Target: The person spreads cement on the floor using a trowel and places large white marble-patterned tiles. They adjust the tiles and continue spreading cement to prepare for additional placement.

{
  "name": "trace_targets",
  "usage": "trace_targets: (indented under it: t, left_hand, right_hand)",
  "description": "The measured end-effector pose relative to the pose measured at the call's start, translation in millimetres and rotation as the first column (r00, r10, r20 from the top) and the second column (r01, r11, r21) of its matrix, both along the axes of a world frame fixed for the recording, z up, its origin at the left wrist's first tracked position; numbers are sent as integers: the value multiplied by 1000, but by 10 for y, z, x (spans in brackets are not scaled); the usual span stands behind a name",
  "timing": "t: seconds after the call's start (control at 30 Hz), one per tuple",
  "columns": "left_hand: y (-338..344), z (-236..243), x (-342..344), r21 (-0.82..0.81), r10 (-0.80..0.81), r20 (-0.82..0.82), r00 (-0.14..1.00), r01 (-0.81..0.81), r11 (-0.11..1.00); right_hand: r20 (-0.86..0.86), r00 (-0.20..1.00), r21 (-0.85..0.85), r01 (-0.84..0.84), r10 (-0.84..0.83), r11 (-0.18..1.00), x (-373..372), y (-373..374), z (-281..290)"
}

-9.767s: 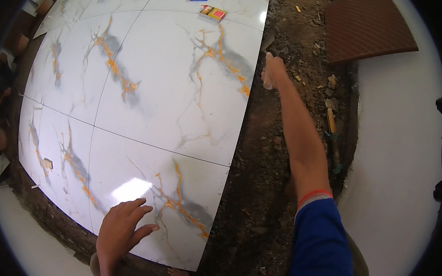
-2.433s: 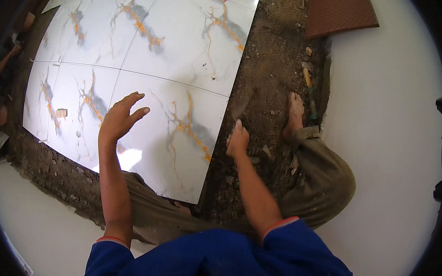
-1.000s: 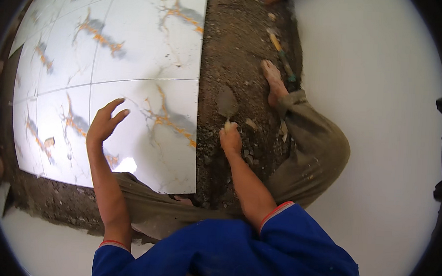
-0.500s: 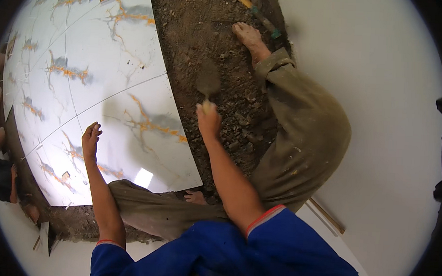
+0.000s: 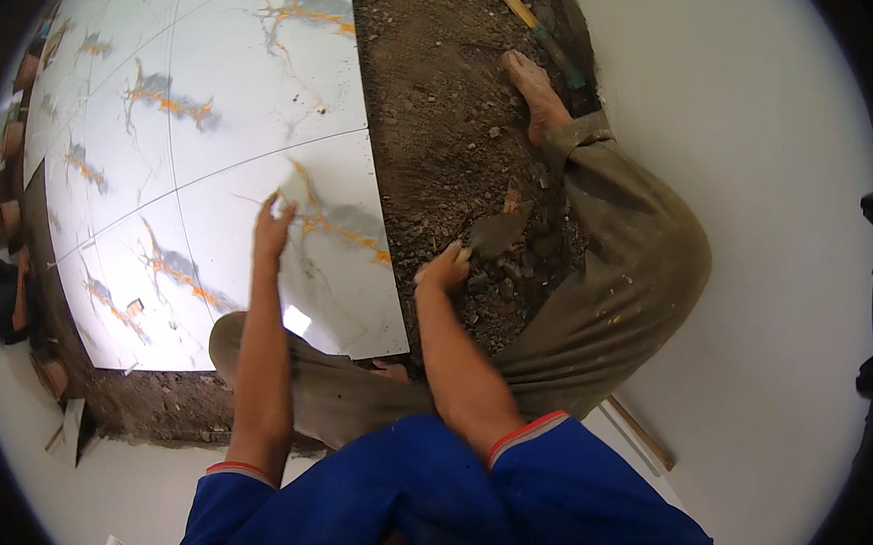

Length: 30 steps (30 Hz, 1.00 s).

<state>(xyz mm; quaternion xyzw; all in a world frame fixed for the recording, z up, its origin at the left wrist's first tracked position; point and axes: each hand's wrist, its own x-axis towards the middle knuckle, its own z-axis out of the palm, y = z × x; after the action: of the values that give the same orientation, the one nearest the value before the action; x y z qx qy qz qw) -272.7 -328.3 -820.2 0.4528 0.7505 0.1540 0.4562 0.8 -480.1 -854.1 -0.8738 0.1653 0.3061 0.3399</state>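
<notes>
My right hand (image 5: 444, 269) is closed round the handle of a trowel. The trowel's grey, pointed blade (image 5: 499, 234) lies over the rough soil (image 5: 434, 134), tip toward the right. Above the nearest white marble-patterned tile (image 5: 341, 297), with grey and orange veins, hovers my left hand (image 5: 273, 232). Its fingers are loosely bent and apart, with a pale gap between them; I make out nothing held there. A small reddish fragment (image 5: 511, 199) sits by the trowel's tip.
A tool with a yellow-and-green handle (image 5: 533, 26) lies by the white wall (image 5: 734, 239), beyond my bare foot (image 5: 535, 90). Laid tiles extend to the left. Another person (image 5: 1, 294) is at the far left edge. A wooden strip (image 5: 642, 433) lies along the wall.
The trowel has swung from pointing away to pointing right, and my right hand has shifted nearer and to the right. My left hand has moved right and farther over the tile.
</notes>
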Motion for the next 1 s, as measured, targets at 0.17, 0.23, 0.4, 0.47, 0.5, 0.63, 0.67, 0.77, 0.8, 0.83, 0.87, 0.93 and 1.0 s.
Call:
trace_targets:
  t: [0.17,0.23,0.4,0.47,0.5,0.63,0.67,0.77,0.8,0.83,0.87,0.93,1.0]
  left_hand:
    - [-574,-252,437,-47,-151,-213,965,145,988]
    - [-680,-230,475,-87,-208,-278,938,191,978]
    - [-735,-125,552,-187,-307,-336,891,256,948]
    - [-732,-94,580,-230,-306,-320,897,240,943]
    - [-695,-80,585,-230,-281,-326,903,212,950]
    - [-611,61,533,-233,-263,-254,931,205,951]
    - [-610,140,505,-246,-264,-245,933,204,948]
    - [-553,458,312,-49,-5,37,999,7,999]
    - [-555,575,280,56,74,166,983,-84,995]
    - [-595,701,247,97,152,282,947,-185,978]
    - [-660,795,223,127,216,408,887,-290,949]
    - [-827,949,171,152,226,453,862,-325,933]
    - [-1020,998,117,160,233,502,833,-354,922]
  right_hand:
    - [33,938,-154,-335,344,930,-224,-417,116]
    - [16,999,-91,46,-45,995,-17,-441,85]
    - [64,991,-115,127,-120,985,368,-378,51]
    - [-106,979,-9,176,-175,984,385,-292,141]
    - [-196,818,146,570,-541,809,366,-207,199]
    - [-66,951,-24,300,-301,954,168,189,495]
    - [-107,951,54,296,-289,954,75,250,586]
    - [-230,942,282,305,-245,910,-193,491,833]
    - [-201,964,307,232,-175,923,-274,583,904]
    - [-164,979,318,167,-119,933,-342,673,990]
    - [-141,988,339,106,-61,935,-406,761,1065]
    - [-143,987,477,0,78,879,-429,943,1300]
    - [-226,968,619,56,109,783,-402,1155,1636]
